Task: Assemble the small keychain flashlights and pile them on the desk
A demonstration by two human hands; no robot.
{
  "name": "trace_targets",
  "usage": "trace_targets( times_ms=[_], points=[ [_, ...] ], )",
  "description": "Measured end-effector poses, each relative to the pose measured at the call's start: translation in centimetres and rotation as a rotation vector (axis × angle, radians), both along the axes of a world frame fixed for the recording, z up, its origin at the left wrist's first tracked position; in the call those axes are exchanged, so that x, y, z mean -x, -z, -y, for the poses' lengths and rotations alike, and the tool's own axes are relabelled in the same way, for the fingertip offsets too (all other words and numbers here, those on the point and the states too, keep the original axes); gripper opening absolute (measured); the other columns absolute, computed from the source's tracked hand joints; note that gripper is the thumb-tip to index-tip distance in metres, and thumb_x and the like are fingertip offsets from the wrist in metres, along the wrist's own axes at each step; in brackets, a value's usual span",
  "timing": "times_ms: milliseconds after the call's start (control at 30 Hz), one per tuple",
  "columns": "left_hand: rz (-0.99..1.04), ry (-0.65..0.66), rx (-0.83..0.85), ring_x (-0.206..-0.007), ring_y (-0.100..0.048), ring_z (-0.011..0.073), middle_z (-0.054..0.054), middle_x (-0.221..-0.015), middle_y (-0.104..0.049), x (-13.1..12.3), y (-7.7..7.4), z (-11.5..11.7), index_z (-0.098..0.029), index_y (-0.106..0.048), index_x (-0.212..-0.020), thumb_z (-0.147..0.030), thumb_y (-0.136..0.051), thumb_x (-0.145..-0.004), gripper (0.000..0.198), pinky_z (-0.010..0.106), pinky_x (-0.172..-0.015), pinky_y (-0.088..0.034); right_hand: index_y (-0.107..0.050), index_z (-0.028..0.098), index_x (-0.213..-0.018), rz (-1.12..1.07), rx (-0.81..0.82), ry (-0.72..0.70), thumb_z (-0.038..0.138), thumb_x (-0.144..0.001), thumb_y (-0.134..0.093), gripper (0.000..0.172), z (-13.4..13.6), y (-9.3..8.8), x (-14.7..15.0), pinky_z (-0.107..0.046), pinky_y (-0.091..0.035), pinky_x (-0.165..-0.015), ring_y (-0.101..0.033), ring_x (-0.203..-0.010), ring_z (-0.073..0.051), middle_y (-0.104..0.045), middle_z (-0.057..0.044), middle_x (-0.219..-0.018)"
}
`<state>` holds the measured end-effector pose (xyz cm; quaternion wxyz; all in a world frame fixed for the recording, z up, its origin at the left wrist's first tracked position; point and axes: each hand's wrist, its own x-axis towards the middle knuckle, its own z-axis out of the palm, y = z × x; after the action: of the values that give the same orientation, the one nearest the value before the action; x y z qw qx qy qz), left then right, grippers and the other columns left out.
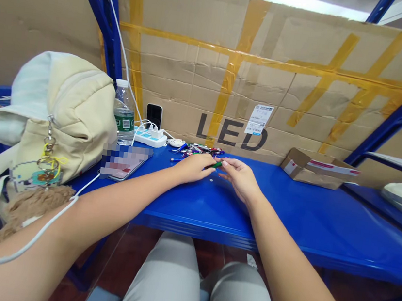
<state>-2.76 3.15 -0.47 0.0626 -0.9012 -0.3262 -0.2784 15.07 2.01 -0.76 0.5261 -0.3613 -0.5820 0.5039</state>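
Observation:
Between my two hands is a small green pen-like item, held over the blue table. My left hand (196, 167) has its fingers closed around one end of the green item (217, 164). The thumb and fingertips of my right hand (239, 175) pinch its other end. Just behind my left hand, a pile of colourful pens (201, 149) lies on the table, partly hidden by that hand.
The blue table (299, 216) carries a cream backpack (78, 106), a water bottle (124, 119), a tablet-like device (129, 163) and a white power strip (149, 137) on the left. An open cardboard box (316, 169) stands at back right. A white cable crosses my left arm.

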Motion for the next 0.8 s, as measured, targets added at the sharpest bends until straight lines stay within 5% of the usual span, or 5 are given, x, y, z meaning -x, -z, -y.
trace_targets(
  times_ms=[200, 467, 800],
  points=[
    [-0.094, -0.182, -0.139, -0.096, -0.057, 0.0219, 0.011, -0.1, -0.062, -0.6, -0.5, 0.7, -0.014, -0.058, -0.109, -0.024, -0.04, -0.089, 0.029, 0.031, -0.08, -0.044, -0.067, 0.019, -0.092, 0.029, -0.092, 0.128, 0.046, -0.062, -0.071, 0.041, -0.5, 0.2, 0.2, -0.032, -0.053, -0.072, -0.062, -0.092, -0.021, -0.067, -0.008, -0.103],
    [-0.125, -0.181, -0.138, -0.09, -0.058, 0.0191, 0.009, -0.093, -0.063, -0.5, -0.9, 0.4, -0.016, -0.061, -0.099, -0.025, -0.041, -0.09, 0.024, 0.028, -0.075, -0.042, -0.068, 0.015, -0.076, 0.192, -0.167, 0.282, 0.044, -0.061, -0.072, 0.033, -1.3, 0.5, -0.4, -0.031, -0.052, -0.069, -0.062, -0.068, -0.016, -0.067, -0.005, -0.071],
    [-0.267, -0.315, -0.398, -0.085, -0.057, 0.0198, 0.008, -0.085, -0.064, -0.6, -0.4, 0.5, -0.015, -0.059, -0.092, -0.017, -0.037, -0.092, 0.022, 0.032, -0.064, -0.03, -0.06, 0.013, -0.061, -0.142, 0.155, 0.172, 0.03, -0.062, -0.077, 0.024, -0.6, 0.1, 0.9, -0.02, -0.049, -0.059, -0.058, -0.058, -0.009, -0.062, -0.002, -0.059]
  ],
)
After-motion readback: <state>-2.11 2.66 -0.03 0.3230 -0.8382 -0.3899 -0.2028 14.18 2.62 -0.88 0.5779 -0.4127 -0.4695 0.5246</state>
